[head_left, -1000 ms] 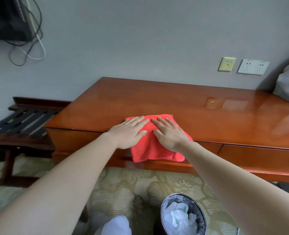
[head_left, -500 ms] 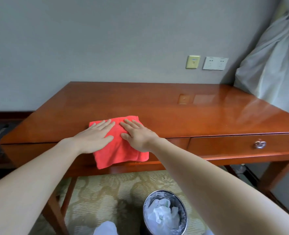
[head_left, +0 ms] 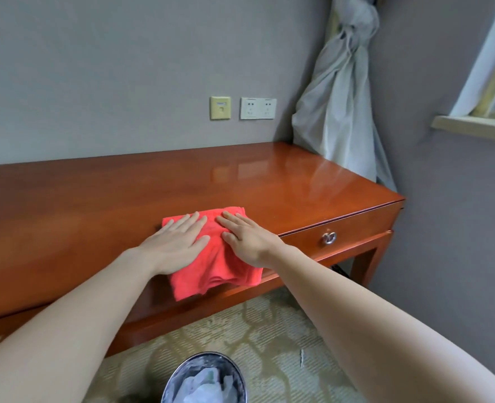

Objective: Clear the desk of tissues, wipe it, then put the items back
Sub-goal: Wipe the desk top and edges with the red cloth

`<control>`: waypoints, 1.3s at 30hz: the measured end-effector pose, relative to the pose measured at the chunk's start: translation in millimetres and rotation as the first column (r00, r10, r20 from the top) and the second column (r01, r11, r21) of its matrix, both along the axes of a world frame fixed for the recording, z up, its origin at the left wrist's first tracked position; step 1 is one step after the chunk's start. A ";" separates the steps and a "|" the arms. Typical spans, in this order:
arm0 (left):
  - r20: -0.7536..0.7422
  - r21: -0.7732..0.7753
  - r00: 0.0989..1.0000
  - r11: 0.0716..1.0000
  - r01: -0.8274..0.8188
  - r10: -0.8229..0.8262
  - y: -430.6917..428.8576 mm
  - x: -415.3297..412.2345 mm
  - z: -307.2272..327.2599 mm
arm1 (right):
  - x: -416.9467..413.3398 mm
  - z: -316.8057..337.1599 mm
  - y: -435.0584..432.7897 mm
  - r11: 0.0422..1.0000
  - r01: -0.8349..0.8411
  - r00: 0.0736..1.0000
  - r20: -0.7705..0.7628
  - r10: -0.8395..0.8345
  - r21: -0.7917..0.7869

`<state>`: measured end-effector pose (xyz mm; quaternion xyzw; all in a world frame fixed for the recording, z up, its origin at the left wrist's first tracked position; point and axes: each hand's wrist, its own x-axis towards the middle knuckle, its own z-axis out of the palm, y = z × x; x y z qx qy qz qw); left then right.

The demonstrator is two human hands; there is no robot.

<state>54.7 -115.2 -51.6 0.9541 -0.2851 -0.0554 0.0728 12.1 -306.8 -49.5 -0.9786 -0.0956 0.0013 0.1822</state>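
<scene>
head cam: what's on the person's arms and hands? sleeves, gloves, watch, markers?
Nothing worn that shows. The left hand and right hand are bare: no gloves, rings or tape on the fingers. The left forearm and right forearm are uncovered out to the frame edge, with no sleeve, watch, wristband or tracking marker in view.

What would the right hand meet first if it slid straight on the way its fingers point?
Nothing on the desk, apparently: the right hand would leave the red cloth for bare desk, then reach the grey wall, narrowly passing the left hand.
</scene>
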 end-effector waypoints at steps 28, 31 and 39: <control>0.049 -0.001 0.989 0.990 0.143 -0.143 -205.5 250.3 4.3 | 228.8 0.6 -192.3 0.980 0.195 0.981 0.032 -0.194 -0.033; 0.048 0.002 0.990 0.991 0.134 -0.134 -212.1 294.4 6.0 | 272.2 2.0 -197.9 0.982 0.190 0.981 0.030 -0.189 -0.016; 0.036 0.003 0.989 0.989 0.145 -0.145 -229.6 379.5 12.1 | 353.7 9.0 -214.5 0.977 0.212 0.977 0.009 -0.212 -0.005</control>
